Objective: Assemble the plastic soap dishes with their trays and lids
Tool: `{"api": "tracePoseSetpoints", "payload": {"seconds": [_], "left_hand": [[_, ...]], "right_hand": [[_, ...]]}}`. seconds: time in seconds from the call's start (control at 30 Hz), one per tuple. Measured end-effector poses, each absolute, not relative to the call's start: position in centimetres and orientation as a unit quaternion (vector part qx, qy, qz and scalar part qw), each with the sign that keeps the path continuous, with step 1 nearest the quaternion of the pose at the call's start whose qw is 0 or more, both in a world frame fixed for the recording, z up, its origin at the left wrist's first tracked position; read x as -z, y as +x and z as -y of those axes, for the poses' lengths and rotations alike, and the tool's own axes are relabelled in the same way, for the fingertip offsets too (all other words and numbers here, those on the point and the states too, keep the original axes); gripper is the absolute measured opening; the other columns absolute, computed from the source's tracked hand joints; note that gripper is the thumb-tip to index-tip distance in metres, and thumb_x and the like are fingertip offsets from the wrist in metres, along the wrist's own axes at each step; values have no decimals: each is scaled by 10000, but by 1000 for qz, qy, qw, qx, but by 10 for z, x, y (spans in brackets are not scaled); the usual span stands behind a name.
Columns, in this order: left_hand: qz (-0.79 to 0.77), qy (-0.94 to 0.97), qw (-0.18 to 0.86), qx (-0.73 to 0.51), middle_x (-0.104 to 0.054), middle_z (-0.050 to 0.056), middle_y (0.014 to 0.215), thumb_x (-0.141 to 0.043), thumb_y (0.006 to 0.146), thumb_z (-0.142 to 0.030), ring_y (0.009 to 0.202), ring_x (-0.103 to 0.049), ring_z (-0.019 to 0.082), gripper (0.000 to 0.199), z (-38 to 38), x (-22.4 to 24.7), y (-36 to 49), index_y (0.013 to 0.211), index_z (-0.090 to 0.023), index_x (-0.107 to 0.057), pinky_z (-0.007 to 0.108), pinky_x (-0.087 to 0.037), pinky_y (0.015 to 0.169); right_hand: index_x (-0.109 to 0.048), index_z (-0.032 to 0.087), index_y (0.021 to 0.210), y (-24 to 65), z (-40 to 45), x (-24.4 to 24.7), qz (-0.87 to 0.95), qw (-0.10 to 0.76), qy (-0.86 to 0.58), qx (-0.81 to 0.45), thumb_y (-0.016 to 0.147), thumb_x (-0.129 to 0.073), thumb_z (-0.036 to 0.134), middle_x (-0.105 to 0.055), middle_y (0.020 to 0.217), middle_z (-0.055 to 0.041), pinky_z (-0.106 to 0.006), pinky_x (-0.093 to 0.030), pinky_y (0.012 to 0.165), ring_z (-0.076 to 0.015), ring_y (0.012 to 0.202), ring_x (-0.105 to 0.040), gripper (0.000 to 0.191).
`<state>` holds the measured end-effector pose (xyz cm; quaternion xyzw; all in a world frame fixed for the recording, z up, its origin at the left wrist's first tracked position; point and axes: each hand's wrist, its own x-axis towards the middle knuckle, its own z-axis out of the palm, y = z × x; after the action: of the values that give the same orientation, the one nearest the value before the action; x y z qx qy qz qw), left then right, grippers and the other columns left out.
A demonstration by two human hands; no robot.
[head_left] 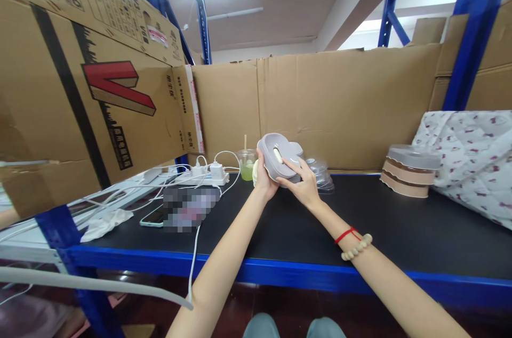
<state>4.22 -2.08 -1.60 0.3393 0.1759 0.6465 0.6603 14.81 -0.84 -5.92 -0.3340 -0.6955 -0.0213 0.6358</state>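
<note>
A grey-lilac container with a rounded, lobed outline [272, 145] is held up over the back middle of the black shelf, tilted toward me. My left hand [265, 178] grips its left and lower side. My right hand [303, 180] is on its right side, the thumb at the lower edge and a finger reaching to the small cream oval piece [277, 155] on its top. Part of a cream rounded thing shows behind my left hand. Clear plastic lids or cups [322, 175] stand just right of my right hand.
A cup of green drink [247, 167] is behind my left hand. Left lie phones [152, 217], a power strip [222, 179], white cables and a tissue [107, 223]. Right are stacked pink containers [406, 180] and patterned fabric [476, 157]. Cardboard [344, 98] walls the back.
</note>
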Motion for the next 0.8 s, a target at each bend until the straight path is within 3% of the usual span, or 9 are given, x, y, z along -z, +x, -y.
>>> {"api": "tracePoseSetpoints", "payload": {"seconds": [0.33, 0.53, 0.67, 0.73, 0.8], "left_hand": [[-134, 309, 686, -644, -711, 71, 811, -391, 819, -608, 875, -667, 237, 573, 17, 17, 41, 1062, -153, -641, 391, -502, 869], [-131, 288, 677, -664, -699, 45, 811, -323, 819, -653, 803, -658, 193, 586, 14, 14, 32, 994, -196, -647, 324, -529, 745], [-152, 269, 658, -686, -681, 38, 802, -278, 827, -667, 783, -654, 178, 594, 12, 11, 19, 929, -196, -626, 308, -534, 689], [-170, 271, 655, -685, -676, 46, 809, -385, 797, -659, 817, -656, 194, 540, 11, 10, 15, 892, -178, -612, 326, -539, 705], [-197, 291, 645, -679, -669, 37, 776, -585, 743, -527, 827, -659, 192, 377, 10, 9, 13, 837, -162, -600, 324, -538, 740]], "right_hand": [[-724, 246, 963, 148, 10, 54, 695, 659, -288, -9, 652, -677, 555, -669, 1083, -80, -404, -489, 882, -258, 1009, -617, 441], [-710, 201, 939, 150, 8, 48, 613, 730, -297, -55, 701, -545, 654, -682, 938, -92, -378, -518, 748, -239, 873, -637, 538], [-667, 182, 1000, 161, 7, 42, 563, 742, -362, -27, 623, -615, 643, -639, 1029, -114, -354, -506, 690, -232, 871, -610, 598], [-641, 196, 1020, 165, 7, 41, 540, 734, -411, -13, 599, -628, 637, -636, 1054, -105, -356, -489, 691, -224, 851, -599, 610], [-618, 215, 1025, 169, 8, 40, 514, 724, -461, -16, 593, -624, 631, -651, 1022, -82, -357, -467, 699, -213, 795, -595, 600]]}}
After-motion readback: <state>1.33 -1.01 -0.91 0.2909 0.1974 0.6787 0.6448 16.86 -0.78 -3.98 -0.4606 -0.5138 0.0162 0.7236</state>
